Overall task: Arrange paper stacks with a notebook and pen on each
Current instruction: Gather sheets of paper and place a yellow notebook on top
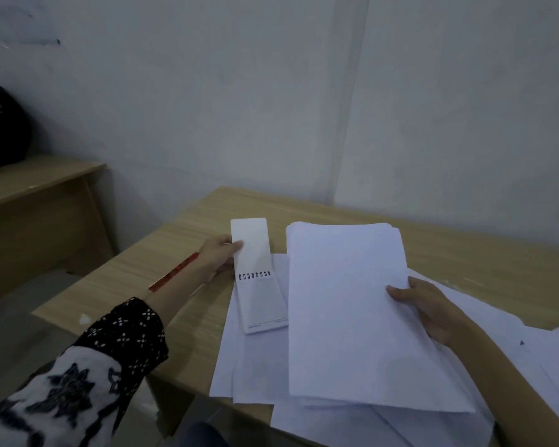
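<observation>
Gripping: left hand [218,256] pinches the opened spiral notebook [258,275] by its flipped cover, over loose sheets [239,366] on the desk [188,240]. Right hand [430,309] clasps a paper stack [352,311]. Red pen [175,271] lies beside the left wrist.

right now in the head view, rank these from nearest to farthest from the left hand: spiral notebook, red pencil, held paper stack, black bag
1. Spiral notebook: pinched in the left hand itself.
2. Red pencil: just left of that hand, on the table beneath the wrist.
3. Held paper stack: to the right, gripped by the right hand.
4. Black bag: far left, on the other desk.
</observation>
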